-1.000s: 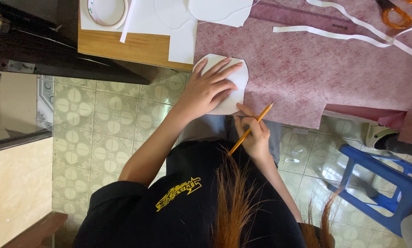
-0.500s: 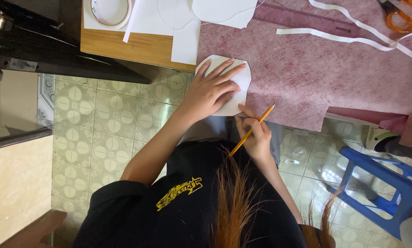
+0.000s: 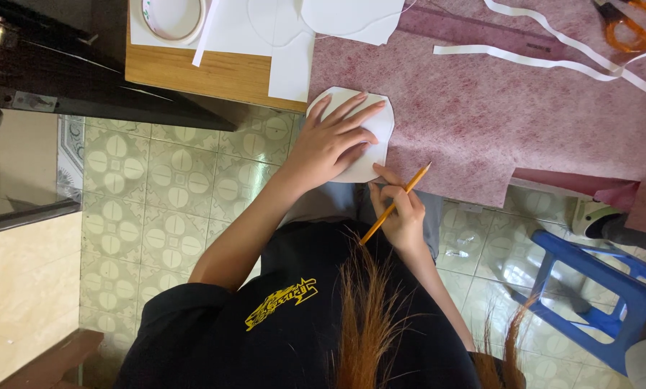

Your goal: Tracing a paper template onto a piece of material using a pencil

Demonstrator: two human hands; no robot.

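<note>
Several things lie around the work: white strips (image 3: 546, 59), orange scissors (image 3: 620, 27), a ruler (image 3: 474, 30), a tape roll (image 3: 173, 18) and white sheets (image 3: 265, 32) on the table (image 3: 193, 72); a blue stool (image 3: 611, 288) stands on the tiles. The left hand (image 3: 333, 144) lies flat, fingers spread, on a paper template (image 3: 377, 126) at the near edge of the pink fabric (image 3: 524, 122). Just beside it, the right hand (image 3: 402, 212) pinches a pencil (image 3: 396, 204), its tip at the fabric's edge.
</note>
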